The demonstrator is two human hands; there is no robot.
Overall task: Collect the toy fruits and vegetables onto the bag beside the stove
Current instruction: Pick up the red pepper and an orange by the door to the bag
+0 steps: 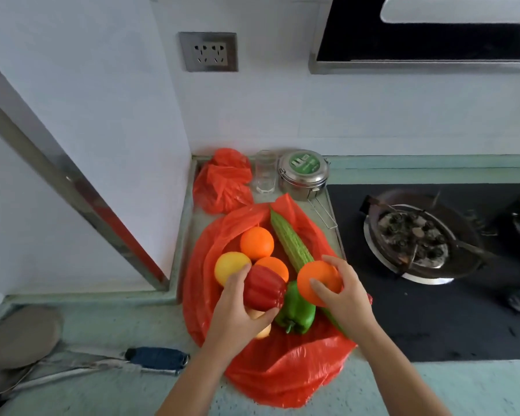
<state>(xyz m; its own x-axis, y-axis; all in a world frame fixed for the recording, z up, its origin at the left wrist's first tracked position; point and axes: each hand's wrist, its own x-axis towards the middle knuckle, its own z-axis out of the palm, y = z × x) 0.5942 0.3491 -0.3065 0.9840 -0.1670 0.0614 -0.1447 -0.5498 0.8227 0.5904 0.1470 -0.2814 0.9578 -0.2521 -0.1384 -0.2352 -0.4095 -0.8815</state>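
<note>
Your left hand [237, 307] clasps a red pepper [263, 286], your right hand [347, 295] an orange [318, 273], both over the red bag [282, 373]; lower each gently into gaps beneath your palms.

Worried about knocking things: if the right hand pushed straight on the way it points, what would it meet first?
Probably the bitter gourd, just beyond the orange the right hand holds, though depth is unclear.

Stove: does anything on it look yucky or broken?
Yes. The burner on the stove looks crusted with dark, lumpy grime. Beside it, the wire handle of the metal tin splays out to the stove's edge.
</note>
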